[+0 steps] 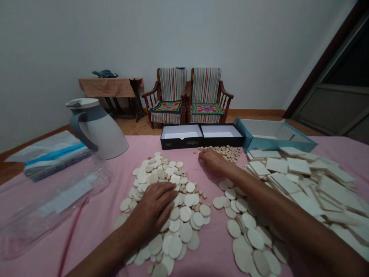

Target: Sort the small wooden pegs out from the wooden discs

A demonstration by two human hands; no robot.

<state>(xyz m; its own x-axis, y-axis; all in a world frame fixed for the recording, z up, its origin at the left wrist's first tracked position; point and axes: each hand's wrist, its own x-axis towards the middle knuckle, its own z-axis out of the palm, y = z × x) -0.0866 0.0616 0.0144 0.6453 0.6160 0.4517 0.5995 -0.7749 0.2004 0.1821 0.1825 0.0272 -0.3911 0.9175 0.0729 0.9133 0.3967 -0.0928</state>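
My left hand (154, 204) lies over a mixed heap of pale round wooden discs (174, 246), its fingers stretched out on top of them. Small wooden cubes (183, 188) show among those discs, just beyond my fingertips. Farther forward, my right hand (210, 161) is at the left edge of a pile of small wooden cubes (230, 154). Its fingers are curled together, and whatever they may hold is hidden. Beneath my right forearm, a second group of wooden discs (245, 246) is spread, partly covered by the arm.
Square wooden tiles (300, 167) are heaped at right. Behind stand two black box trays (181, 144) and a light-blue box (279, 144). A white-and-grey jug (111, 134), clear plastic packaging (57, 204) and a flat blue-banded pack (54, 156) occupy the left of the pink cloth (211, 246).
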